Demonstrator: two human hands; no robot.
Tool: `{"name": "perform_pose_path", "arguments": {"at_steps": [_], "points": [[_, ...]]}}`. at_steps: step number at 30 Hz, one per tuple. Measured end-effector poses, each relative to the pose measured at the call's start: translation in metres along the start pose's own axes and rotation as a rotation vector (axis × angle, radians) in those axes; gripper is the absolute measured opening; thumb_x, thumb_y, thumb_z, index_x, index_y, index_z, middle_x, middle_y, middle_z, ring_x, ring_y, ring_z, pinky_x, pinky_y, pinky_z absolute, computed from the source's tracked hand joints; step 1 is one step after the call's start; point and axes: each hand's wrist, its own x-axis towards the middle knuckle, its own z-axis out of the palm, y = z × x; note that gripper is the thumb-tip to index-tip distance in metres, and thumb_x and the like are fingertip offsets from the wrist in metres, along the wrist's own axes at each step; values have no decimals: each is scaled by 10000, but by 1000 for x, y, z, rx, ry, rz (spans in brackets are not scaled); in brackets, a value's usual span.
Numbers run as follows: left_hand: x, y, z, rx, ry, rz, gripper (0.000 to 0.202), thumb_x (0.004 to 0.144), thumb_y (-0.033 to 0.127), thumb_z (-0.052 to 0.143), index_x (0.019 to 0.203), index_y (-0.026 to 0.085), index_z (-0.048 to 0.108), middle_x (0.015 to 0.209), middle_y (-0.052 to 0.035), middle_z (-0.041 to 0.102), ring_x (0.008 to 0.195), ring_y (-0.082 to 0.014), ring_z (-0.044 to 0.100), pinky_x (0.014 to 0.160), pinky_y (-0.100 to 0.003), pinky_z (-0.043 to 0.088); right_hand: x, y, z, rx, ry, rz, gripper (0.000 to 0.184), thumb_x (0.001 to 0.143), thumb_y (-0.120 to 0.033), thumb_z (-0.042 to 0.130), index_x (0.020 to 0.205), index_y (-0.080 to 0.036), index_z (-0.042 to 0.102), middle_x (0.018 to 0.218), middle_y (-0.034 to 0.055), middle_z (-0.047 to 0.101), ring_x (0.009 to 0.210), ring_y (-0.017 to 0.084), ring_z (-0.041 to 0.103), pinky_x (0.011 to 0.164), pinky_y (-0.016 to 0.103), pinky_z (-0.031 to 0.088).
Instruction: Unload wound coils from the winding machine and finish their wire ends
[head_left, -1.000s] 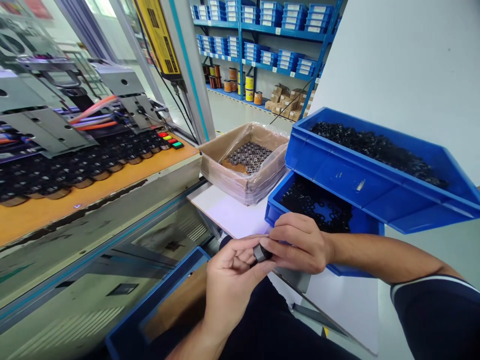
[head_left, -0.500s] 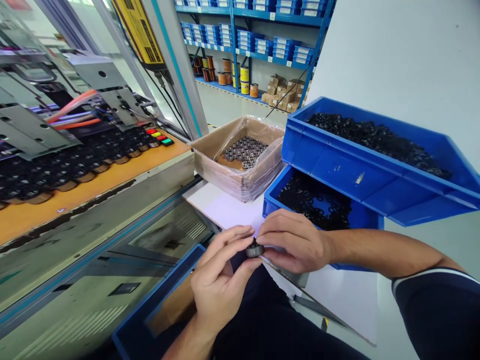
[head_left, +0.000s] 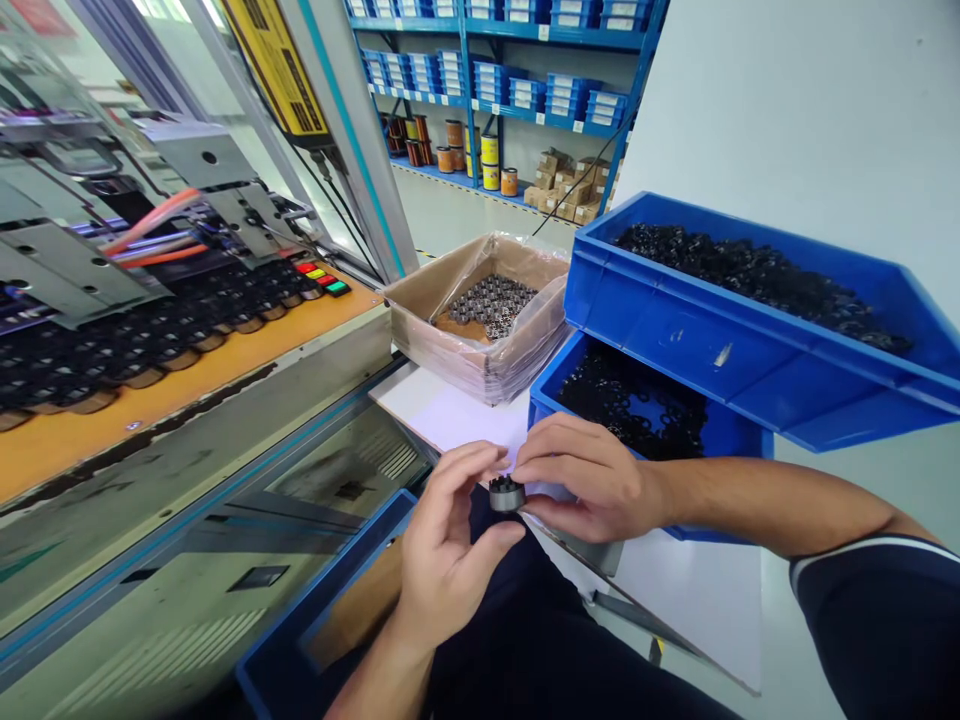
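Between the fingertips of my right hand (head_left: 581,478) is a stator core (head_left: 507,497), a small grey metal ring with black toothed plastic on its upper side. My right thumb and fingers pinch it from its right side. Around its left side curves my left hand (head_left: 454,545), thumb apart from the fingers, with a gap between the thumb and the ring. Whether the left fingertips touch the black top, I cannot tell. Just beyond my right hand, a lower blue bin (head_left: 541,397) holds many black plastic pieces.
An upper blue bin (head_left: 675,305) full of black parts rests over the lower one. A plastic-lined cardboard box (head_left: 457,350) holds bare metal cores. At left, a machine (head_left: 217,160) stands over rows of cores on an orange bench (head_left: 247,350). Another blue bin (head_left: 322,590) is by my lap.
My left thumb and fingers have spread away from the stator core, which stays in my right hand. The view has shifted slightly.
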Motion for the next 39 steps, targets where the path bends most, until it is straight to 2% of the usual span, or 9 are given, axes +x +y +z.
{"name": "perform_pose_path", "arguments": {"at_steps": [5,15,19,21,24,28,31,34,39], "points": [[4,0,-5,355,-8,301,383,805,49,746,1142,229,717,981,-29,714,869,-131,683,743,-227,564,2,-3,-1,13,0,6,148,908,-127,609,1041,-63,604,892,148,690,842,186,646,749,354,602],[-3,-7,3,242,22,231,265,834,124,746,1077,227,731,963,-9,742,862,-110,709,750,-191,579,1,-8,-2,46,-6,16,157,903,-98,591,1052,-53,600,882,143,679,862,186,640,764,343,607],[-5,-7,-4,250,55,196,226,862,165,721,1079,231,715,982,-30,748,870,-145,729,727,-236,598,1,-7,-4,31,-20,41,255,924,-211,650,1106,-41,599,959,165,676,931,203,646,824,348,608],[3,-2,-27,433,143,276,218,847,151,729,1051,227,713,952,-33,756,859,-165,734,744,-278,600,-2,-8,-8,-11,-44,109,355,926,-285,671,1174,-45,591,1056,186,666,1018,222,648,890,353,601],[26,20,-96,995,360,332,143,836,215,739,974,217,703,945,-48,752,900,-197,723,856,-350,573,-9,-5,-16,-134,-106,236,363,937,-262,648,1257,-104,579,1166,165,649,1093,221,653,988,340,569],[52,66,-213,1516,618,-94,158,817,312,677,902,178,667,1030,-148,683,1056,-309,649,964,-459,496,-19,21,-25,-244,-136,201,289,965,-295,596,1225,-169,605,1159,115,657,1040,206,685,955,291,575],[65,83,-272,1583,611,-376,75,728,247,692,754,202,638,680,-55,641,766,-297,662,804,-439,520,-25,45,-27,-282,-154,140,270,988,-362,559,1188,-190,615,1125,89,670,992,191,700,916,270,583],[76,79,-296,1557,577,-496,91,704,256,698,758,204,648,563,-3,614,625,-250,634,703,-366,507,-36,68,-29,-314,-180,157,292,991,-432,537,1169,-216,619,1121,73,675,987,193,708,906,280,592],[80,65,-301,1537,611,-511,223,765,190,613,975,162,679,842,-58,773,779,-216,691,817,-324,501,-84,105,-43,-382,-317,371,293,987,-479,515,1130,-268,659,1164,113,685,1056,238,702,964,351,568]]}}
